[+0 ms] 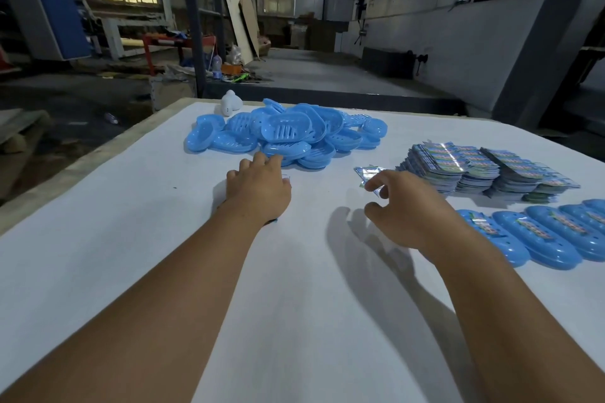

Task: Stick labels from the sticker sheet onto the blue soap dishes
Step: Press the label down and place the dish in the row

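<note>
A heap of unlabelled blue soap dishes (pixel 288 132) lies at the far middle of the white table (pixel 131 239). My left hand (pixel 258 186) is palm down at the heap's near edge, fingers curled over a dish that it mostly hides; a blue sliver shows under the wrist. A loose shiny sticker sheet (pixel 368 171) lies just left of the stacked sticker sheets (pixel 484 170). My right hand (pixel 409 206) hovers by that loose sheet, thumb and forefinger apart, forefinger tip on its near corner. Labelled blue dishes (pixel 540 235) sit in a row at the right.
A small white plastic object (pixel 230 103) stands at the table's far edge beside the heap. Beyond the table lies a workshop floor with boards, a steel post (pixel 193 20) and clutter. The table's left edge (pixel 82 167) runs diagonally.
</note>
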The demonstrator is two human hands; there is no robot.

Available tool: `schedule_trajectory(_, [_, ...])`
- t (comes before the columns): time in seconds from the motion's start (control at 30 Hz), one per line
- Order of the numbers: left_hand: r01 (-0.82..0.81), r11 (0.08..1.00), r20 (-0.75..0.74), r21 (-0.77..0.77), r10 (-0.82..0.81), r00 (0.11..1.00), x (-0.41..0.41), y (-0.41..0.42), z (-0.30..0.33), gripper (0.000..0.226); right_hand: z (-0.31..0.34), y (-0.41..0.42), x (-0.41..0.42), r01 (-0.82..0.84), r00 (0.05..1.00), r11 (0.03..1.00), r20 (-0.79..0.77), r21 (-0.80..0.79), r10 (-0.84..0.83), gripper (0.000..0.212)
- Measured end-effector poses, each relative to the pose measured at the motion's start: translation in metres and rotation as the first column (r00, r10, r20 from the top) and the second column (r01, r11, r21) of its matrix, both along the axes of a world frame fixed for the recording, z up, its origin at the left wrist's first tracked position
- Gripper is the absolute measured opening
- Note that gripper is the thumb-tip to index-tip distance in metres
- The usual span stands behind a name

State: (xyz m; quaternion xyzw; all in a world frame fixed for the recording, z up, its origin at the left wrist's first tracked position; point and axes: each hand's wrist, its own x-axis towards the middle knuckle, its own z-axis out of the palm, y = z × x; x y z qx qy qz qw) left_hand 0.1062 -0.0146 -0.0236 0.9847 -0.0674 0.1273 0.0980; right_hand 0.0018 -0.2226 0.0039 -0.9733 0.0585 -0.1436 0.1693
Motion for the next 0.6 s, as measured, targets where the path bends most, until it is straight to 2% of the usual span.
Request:
schedule_trajectory(0.17, [0.032, 0.999, 0.004, -0.043, -0.032, 0.999, 0.0043, 0.0032, -0.0015, 0.046, -0.0017, 0.0063, 0.0005, -0.014, 1.0, 1.0, 0.015, 0.023, 0.014, 0.036])
schedule_trajectory(0.4, [0.003, 1.0, 0.049, -0.014, -0.002, 0.999, 0.0092, 0.0014, 0.002, 0.033, -0.0031, 0.0086, 0.0027, -0.01, 0.999, 0.998, 0.048, 0.064, 0.006, 0.031])
schedule_trajectory(0.6, [-0.047, 0.987, 0.13, -0.154, 0.068, 0.989, 0.0103, 0.0071, 0.0006, 0.018, -0.0029, 0.0084, 0.0021, -0.009, 0.997, 0.996, 0.081, 0.086, 0.002, 0.026])
